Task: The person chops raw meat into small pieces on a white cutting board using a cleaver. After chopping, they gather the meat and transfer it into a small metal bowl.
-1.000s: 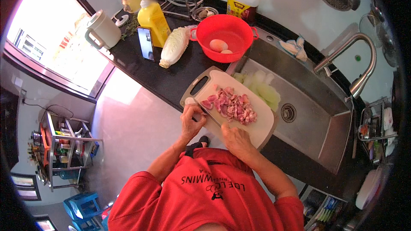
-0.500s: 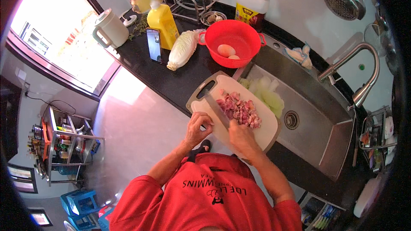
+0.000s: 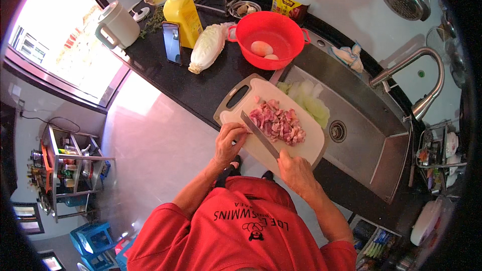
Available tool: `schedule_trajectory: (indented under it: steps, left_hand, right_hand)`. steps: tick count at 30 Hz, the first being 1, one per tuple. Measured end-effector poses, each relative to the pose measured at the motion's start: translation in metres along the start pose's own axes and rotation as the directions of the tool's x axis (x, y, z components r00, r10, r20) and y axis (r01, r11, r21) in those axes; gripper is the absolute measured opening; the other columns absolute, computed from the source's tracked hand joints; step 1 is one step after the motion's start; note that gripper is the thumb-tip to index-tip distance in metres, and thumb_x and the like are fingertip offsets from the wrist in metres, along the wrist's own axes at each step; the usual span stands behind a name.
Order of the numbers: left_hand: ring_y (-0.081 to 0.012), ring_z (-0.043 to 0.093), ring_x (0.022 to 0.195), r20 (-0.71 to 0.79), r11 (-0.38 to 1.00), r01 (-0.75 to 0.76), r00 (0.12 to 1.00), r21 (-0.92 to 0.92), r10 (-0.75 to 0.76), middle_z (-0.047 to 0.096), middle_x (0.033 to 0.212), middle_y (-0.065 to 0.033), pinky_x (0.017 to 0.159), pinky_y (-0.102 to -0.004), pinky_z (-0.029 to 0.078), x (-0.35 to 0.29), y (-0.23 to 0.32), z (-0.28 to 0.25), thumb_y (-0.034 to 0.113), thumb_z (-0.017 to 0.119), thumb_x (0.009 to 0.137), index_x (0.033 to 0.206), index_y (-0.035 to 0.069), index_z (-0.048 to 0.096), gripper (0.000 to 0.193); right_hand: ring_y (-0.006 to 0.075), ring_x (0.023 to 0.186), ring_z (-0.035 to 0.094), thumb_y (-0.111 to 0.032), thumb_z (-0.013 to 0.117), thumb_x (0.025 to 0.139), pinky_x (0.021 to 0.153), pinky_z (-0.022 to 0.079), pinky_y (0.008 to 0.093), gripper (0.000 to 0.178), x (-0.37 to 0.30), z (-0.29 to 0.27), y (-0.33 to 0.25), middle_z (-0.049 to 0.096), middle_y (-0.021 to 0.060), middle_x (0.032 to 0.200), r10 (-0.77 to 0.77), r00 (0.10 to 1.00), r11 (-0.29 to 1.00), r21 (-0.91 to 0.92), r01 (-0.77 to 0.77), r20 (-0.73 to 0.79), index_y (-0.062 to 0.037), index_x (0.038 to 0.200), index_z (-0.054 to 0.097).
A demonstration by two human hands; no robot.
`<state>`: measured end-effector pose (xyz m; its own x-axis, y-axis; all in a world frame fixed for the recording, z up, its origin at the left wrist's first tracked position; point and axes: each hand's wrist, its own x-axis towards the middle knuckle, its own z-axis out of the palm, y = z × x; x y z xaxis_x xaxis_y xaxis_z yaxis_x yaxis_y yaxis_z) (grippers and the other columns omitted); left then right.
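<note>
My right hand (image 3: 297, 174) grips a kitchen knife (image 3: 262, 135), its blade lying slantwise across the cutting board (image 3: 312, 158). Along the blade's far side lies a heap of chopped raw meat (image 3: 278, 122). My left hand (image 3: 230, 143) is at the board's near left edge, close to the blade's tip, fingers curled in toward the thumb. Whatever those fingers pinch, if anything, is hidden. The board, pale with a grey rim and a handle slot, rests on the black counter and overlaps the sink's left side.
Beyond the board stand a red colander (image 3: 273, 32) with eggs, a napa cabbage (image 3: 208, 49), a phone (image 3: 172, 43) propped against a yellow bottle (image 3: 184, 17), and a kettle (image 3: 119, 26). Pale green leaves (image 3: 310, 101) lie in the steel sink (image 3: 359, 145) under a faucet (image 3: 427, 93).
The knife has tilted and its tip has shifted nearer my left hand, away from the board's handle slot. My right hand has moved slightly right and nearer my body.
</note>
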<state>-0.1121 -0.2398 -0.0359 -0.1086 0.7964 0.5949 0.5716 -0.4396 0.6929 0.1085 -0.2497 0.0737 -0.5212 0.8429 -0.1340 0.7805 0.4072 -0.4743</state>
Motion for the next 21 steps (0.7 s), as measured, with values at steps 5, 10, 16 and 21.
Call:
schedule_trajectory:
  steps: [5, 10, 16, 21]
  left_hand:
    - [-0.0260, 0.059, 0.090, 0.016, 0.999, -0.052, 0.999, 0.004, 0.052, 0.060, 0.096, -0.0087, 0.076, -0.0354, 0.049, 0.003, -0.002, -0.003, -0.006, 0.068, 0.067, 0.090, 0.004, 0.065, 0.025]
    - [-0.0255, 0.059, 0.088, 0.016, 0.999, -0.036, 0.999, -0.021, 0.036, 0.061, 0.092, -0.0089, 0.075, -0.0352, 0.049, 0.005, -0.003, -0.003, -0.007, 0.070, 0.065, 0.086, 0.005, 0.066, 0.024]
    - [-0.0262, 0.059, 0.088, 0.024, 0.998, -0.046, 0.999, -0.038, 0.047, 0.060, 0.093, -0.0079, 0.075, -0.0354, 0.049, 0.006, -0.005, -0.003, -0.007, 0.067, 0.065, 0.088, 0.006, 0.064, 0.026]
    - [-0.0259, 0.059, 0.088, 0.019, 1.000, -0.021, 1.000, -0.001, 0.021, 0.061, 0.091, -0.0070, 0.075, -0.0351, 0.050, 0.008, 0.000, -0.003, -0.006, 0.067, 0.064, 0.086, 0.006, 0.063, 0.025]
  right_hand:
    - [0.0430, 0.059, 0.062, -0.008, 0.050, 0.084, 0.053, 0.050, 0.0525, 0.009, -0.002, 0.005, -0.002, 0.059, 0.0227, 0.059, -0.012, 1.000, 0.998, -0.065, 0.013, 0.024, -0.0019, 0.090, 0.045]
    - [0.0415, 0.058, 0.062, -0.007, 0.051, 0.084, 0.052, 0.050, 0.0514, 0.009, 0.001, 0.008, 0.000, 0.059, 0.0214, 0.057, -0.032, 0.999, 0.996, -0.078, 0.034, 0.016, -0.0025, 0.089, 0.046]
    - [0.0424, 0.058, 0.062, -0.007, 0.051, 0.084, 0.051, 0.049, 0.0517, 0.008, 0.000, 0.001, -0.004, 0.058, 0.0221, 0.057, -0.016, 0.999, 0.998, -0.059, 0.018, 0.045, -0.0031, 0.089, 0.046]
    - [0.0444, 0.060, 0.061, -0.007, 0.049, 0.084, 0.051, 0.048, 0.0529, 0.008, 0.008, 0.008, -0.001, 0.057, 0.0245, 0.058, -0.024, 0.999, 1.000, -0.009, 0.024, 0.033, -0.0024, 0.089, 0.045]
